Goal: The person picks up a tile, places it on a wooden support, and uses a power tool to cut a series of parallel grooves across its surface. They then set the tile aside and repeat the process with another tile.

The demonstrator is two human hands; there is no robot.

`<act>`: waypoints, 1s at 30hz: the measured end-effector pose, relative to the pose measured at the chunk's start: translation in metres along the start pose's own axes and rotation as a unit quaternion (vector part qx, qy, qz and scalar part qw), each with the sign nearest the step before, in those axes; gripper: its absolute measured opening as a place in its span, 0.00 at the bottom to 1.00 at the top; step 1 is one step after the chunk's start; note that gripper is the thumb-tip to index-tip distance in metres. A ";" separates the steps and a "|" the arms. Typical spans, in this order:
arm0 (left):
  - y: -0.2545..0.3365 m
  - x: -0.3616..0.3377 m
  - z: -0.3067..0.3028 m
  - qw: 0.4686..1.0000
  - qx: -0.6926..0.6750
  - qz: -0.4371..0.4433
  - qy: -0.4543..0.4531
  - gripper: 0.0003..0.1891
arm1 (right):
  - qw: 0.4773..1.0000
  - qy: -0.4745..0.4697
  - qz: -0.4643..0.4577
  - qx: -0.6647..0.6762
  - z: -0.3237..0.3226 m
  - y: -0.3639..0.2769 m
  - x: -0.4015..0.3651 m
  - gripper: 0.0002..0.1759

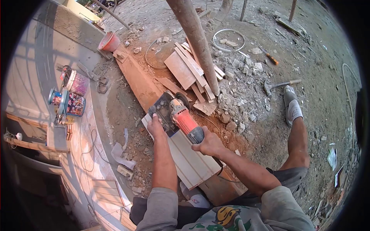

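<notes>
My right hand (210,142) is wrapped around the rear grip of an angle grinder (185,120) with a red-orange body. Its dark round disc (182,100) points away from me. Beneath the tool lies a black metal base plate (165,115) with bolts on it. At the plate's left edge my left hand (155,125) is closed on it, fingertips partly hidden. Plate and grinder rest over the far end of a pale tile (190,156) with lengthwise lines. The tile lies across a long wooden plank (138,79) dusted with reddish powder.
Cut tile pieces (185,67) lie stacked by a slanted pole (196,42). A hammer (283,85) and orange-handled screwdriver (271,57) lie on the rubble-strewn ground at right. A red bucket (109,41) stands at the plank's far end. Patterned buckets (75,104) sit on the left ledge.
</notes>
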State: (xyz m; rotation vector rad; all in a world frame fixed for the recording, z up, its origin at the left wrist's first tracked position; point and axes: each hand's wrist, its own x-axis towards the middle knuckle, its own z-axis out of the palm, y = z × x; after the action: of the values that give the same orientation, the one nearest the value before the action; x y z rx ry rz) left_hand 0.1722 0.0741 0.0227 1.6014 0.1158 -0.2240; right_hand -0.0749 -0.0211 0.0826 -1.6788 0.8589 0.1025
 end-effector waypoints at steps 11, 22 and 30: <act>0.018 0.140 0.025 0.990 0.007 -0.141 -0.013 0.08 | 0.996 -0.059 -0.074 0.003 0.001 -0.027 0.138 0.48; 0.018 0.171 0.051 0.989 0.029 -0.128 -0.071 0.13 | 0.992 -0.029 -0.110 0.059 0.031 -0.020 0.209 0.38; 0.006 0.186 0.026 0.988 0.024 -0.075 -0.131 0.20 | 0.991 -0.028 -0.119 0.060 0.035 -0.024 0.214 0.37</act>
State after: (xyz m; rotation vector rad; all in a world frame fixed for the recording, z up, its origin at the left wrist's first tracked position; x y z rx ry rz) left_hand 0.3533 0.0356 -0.0118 1.5976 0.0286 -0.5548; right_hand 0.1065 -0.0919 -0.0146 -1.6443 0.6059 -0.0648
